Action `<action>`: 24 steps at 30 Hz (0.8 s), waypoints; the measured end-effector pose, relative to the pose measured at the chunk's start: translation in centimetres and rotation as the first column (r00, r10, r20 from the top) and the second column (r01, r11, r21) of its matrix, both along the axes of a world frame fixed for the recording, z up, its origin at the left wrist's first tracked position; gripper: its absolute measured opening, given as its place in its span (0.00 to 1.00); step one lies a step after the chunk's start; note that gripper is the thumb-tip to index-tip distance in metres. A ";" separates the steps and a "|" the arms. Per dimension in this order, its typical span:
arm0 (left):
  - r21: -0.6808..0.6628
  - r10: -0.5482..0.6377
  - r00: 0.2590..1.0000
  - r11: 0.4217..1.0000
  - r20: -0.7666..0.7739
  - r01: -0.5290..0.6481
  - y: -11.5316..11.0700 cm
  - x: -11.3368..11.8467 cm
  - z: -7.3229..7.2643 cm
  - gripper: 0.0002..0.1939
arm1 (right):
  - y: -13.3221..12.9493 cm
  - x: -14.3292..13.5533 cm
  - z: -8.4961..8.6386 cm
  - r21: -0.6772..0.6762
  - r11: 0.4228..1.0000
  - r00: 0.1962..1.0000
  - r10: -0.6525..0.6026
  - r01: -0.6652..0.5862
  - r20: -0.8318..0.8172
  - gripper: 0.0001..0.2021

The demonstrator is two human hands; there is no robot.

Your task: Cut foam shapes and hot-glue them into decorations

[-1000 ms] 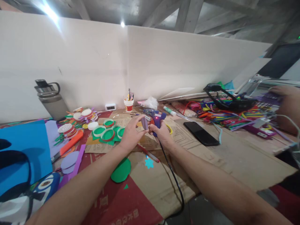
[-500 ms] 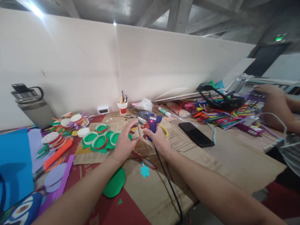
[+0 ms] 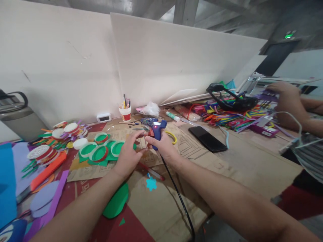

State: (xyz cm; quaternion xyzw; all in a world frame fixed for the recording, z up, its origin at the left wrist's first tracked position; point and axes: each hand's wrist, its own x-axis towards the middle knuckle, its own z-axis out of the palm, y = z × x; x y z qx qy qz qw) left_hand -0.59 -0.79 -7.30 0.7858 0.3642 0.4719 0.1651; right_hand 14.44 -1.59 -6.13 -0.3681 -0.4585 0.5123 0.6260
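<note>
The right hand (image 3: pixel 165 146) has its fingers wrapped around the blue glue gun (image 3: pixel 156 132); left of the gun, the left hand (image 3: pixel 127 155) pinches a thin piece (image 3: pixel 144 137) edge-on. Right of it lies a phone (image 3: pixel 207 138).

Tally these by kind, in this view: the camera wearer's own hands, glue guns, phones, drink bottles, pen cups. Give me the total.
Wearer's hands: 2 (left hand, right hand)
Glue gun: 1
Phone: 1
Drink bottle: 1
Pen cup: 1
Total: 6
</note>
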 end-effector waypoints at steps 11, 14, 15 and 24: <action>-0.190 -0.106 0.987 0.973 0.118 0.128 -0.6 -0.1 0.5 0.31 | -0.3 -0.3 0.0 -0.021 1.000 0.995 -0.024 0.022 -0.100 0.20; -0.323 -0.068 0.968 0.935 0.241 0.147 -0.7 0.2 0.5 0.26 | -0.7 -0.3 0.3 -0.030 0.999 0.993 -0.026 0.023 -0.117 0.18; -0.374 -0.047 0.959 0.914 0.279 0.154 -0.6 0.2 0.5 0.23 | -0.8 -0.3 0.4 -0.025 0.999 0.992 -0.030 0.027 -0.120 0.17; -0.430 0.099 0.816 0.882 0.569 0.193 1.6 -1.3 1.8 0.18 | -0.8 -0.3 0.3 0.033 0.997 0.994 -0.060 0.063 -0.090 0.12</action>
